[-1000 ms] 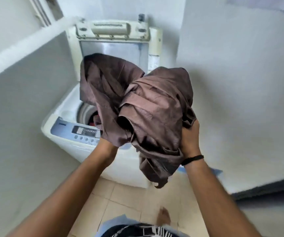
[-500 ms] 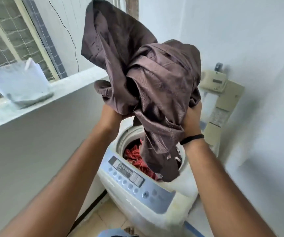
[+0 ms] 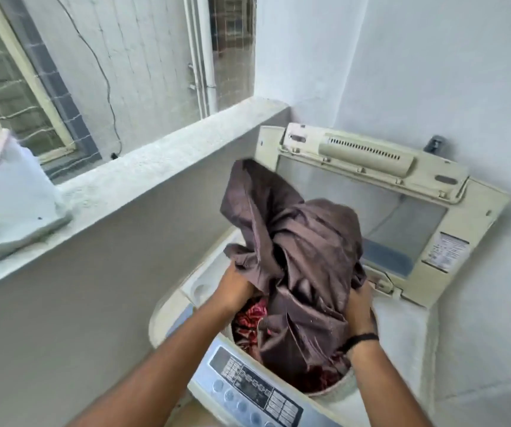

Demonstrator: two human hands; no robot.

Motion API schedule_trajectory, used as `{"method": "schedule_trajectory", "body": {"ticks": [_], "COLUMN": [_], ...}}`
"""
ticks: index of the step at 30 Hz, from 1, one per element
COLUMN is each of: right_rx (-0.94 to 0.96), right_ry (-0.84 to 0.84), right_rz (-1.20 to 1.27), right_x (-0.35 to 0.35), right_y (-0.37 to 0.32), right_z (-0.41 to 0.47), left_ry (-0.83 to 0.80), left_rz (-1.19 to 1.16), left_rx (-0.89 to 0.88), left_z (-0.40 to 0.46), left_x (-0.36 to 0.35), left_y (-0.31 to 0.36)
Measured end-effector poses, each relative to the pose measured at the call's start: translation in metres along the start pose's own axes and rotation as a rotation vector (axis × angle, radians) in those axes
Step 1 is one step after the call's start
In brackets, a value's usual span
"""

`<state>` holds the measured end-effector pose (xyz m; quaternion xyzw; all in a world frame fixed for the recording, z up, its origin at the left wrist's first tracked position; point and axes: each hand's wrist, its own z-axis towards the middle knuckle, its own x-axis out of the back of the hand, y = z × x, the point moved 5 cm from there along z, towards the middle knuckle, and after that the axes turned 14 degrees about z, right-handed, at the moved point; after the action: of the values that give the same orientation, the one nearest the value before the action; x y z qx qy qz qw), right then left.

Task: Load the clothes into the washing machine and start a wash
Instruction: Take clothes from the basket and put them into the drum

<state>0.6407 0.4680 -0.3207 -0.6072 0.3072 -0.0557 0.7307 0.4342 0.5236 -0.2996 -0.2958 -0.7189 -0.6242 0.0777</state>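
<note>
Head view: you gripped the brown garment (image 3: 303, 272) from both sides, left hand (image 3: 235, 288) and right hand (image 3: 359, 306) probably bunching it, lowering it into the washing machine (image 3: 402, 318) drum over red clothes (image 3: 249, 315), lid (image 3: 451, 211) raised behind.
</note>
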Motion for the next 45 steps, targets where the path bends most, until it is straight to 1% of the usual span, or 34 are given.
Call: {"method": "schedule_trajectory", "body": {"ticks": [3,4,6,7,9,11,13,14,16,18,20,24,26,28,31,36,38,42,45], "right_rx": [-0.142,-0.188,-0.278,-0.312,-0.358,-0.394,-0.411,-0.409,-0.365,-0.290,-0.269,-0.332,-0.357,-0.370,-0.434,-0.549,-0.596,-0.750,-0.801], "right_ry": [0.099,0.123,0.152,0.164,0.208,0.256,0.260,0.249,0.200,0.114,-0.005,-0.289,-0.381,-0.417,-0.451,-0.438,-0.455,-0.521,-0.541], "right_rz": [-0.122,-0.143,-0.213,-0.266,-0.364,-0.448,-0.515,-0.545,-0.621,-0.726,-0.832,-1.063,-1.147,-1.224,-1.288,-1.327,-1.368,-1.439,-1.479], "right_x": [0.032,0.043,0.060,0.067,0.081,0.089,0.091,0.091,0.084,0.074,0.064,0.047,0.045,0.048,0.060,0.090,0.097,0.107,0.108], "right_y": [0.040,0.053,0.072,0.078,0.084,0.086,0.086,0.086,0.084,0.082,0.087,0.115,0.136,0.158,0.200,0.264,0.286,0.334,0.364], "right_z": [-0.021,-0.026,-0.031,-0.032,-0.032,-0.032,-0.033,-0.032,-0.031,-0.031,-0.034,-0.046,-0.044,-0.034,-0.013,0.025,0.040,0.052,0.053], "left_ry": [-0.112,-0.176,-0.249,-0.260,-0.252,-0.245,-0.204,-0.169,-0.135,-0.172,-0.284,-0.505,-0.573,-0.590,-0.573,-0.575,-0.611,-0.744,-0.773], "left_rz": [0.062,0.099,0.225,0.268,0.323,0.278,0.187,0.194,0.328,0.453,0.569,0.821,0.888,0.943,1.058,1.139,1.175,1.339,1.418], "left_rx": [0.043,0.025,-0.035,-0.030,0.064,0.146,0.128,0.087,-0.033,-0.138,-0.171,-0.218,-0.242,-0.262,-0.279,-0.322,-0.291,-0.193,-0.141], "left_z": [-0.001,0.001,0.009,0.013,0.021,0.030,0.037,0.041,0.049,0.054,0.058,0.065,0.073,0.086,0.114,0.163,0.180,0.204,0.213], "left_x": [-0.026,-0.035,-0.048,-0.052,-0.057,-0.059,-0.058,-0.056,-0.053,-0.057,-0.067,-0.098,-0.115,-0.129,-0.150,-0.184,-0.196,-0.223,-0.237], "left_y": [-0.050,-0.060,-0.077,-0.083,-0.100,-0.115,-0.121,-0.121,-0.119,-0.118,-0.124,-0.137,-0.143,-0.150,-0.165,-0.192,-0.205,-0.241,-0.268]}}
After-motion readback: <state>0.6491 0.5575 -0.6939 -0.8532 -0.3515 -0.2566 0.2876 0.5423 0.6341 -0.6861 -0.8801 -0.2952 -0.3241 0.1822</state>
